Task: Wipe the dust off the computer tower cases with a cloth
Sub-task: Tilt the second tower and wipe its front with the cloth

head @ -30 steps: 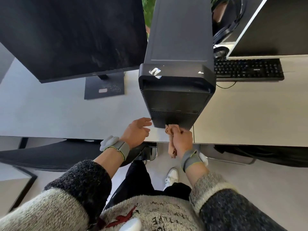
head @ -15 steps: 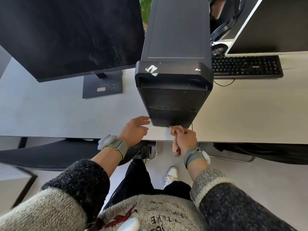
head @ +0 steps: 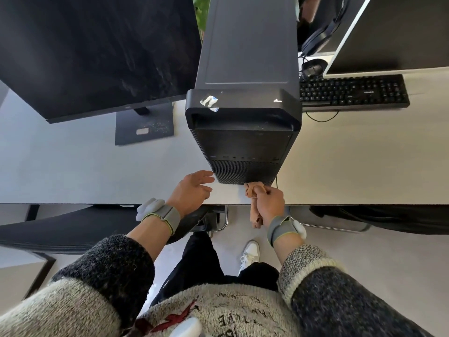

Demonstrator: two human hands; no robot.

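The right hand (head: 268,203) grips the bunched cloth (head: 252,188) at the foot of the computer tower case (head: 245,147); left hand (head: 192,190) spread beside it.
I fear a hard push slides the tower; left-hand contact looks unclear.

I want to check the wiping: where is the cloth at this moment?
In the head view, the cloth is bunched in the right hand, at the lower front edge of the computer tower, near the desk edge.
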